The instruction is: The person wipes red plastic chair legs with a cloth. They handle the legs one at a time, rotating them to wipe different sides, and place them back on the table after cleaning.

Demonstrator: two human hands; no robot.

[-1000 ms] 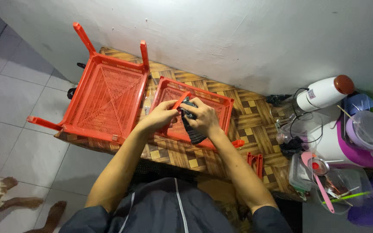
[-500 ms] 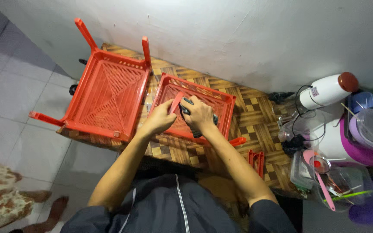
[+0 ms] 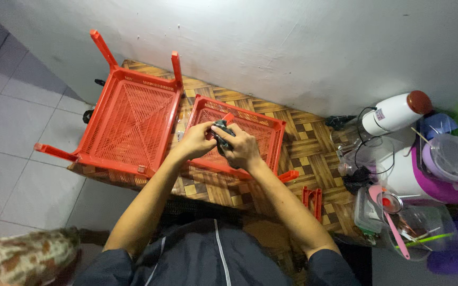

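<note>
Compared with half a second earlier, the two hands have closed together: the left hand (image 3: 197, 140) now meets the right hand (image 3: 241, 150) over the smaller red basket (image 3: 269, 139). The narrow red plastic strip (image 3: 228, 117), which stood clear between the hands earlier, now shows only as a short tip above the knuckles. The view has also shifted slightly, and a patterned cloth (image 3: 22, 259) now fills the lower left corner of the frame.

Both forearms extend from the bottom centre of the frame toward the middle, converging over the basket. The left-hand fingers are curled and pinch the upper end of a dark object (image 3: 221, 131). The right-hand fingers are wrapped closed around the lower part of the same object. The dark object sits at the centre of the frame, above the basket interior; its exact kind cannot be told.

The larger red basket (image 3: 131, 123), with upright corner posts, lies left of centre on the woven-pattern table (image 3: 314, 153). Two small red plastic parts (image 3: 312, 199) lie on the table at the lower right of the basket.

At the right edge, a white bottle with a brown-red cap (image 3: 396, 112) lies tilted; it carries a small rectangular label. Below it stands a clear container (image 3: 417, 230) holding utensils, with a pink handle across it.
</note>
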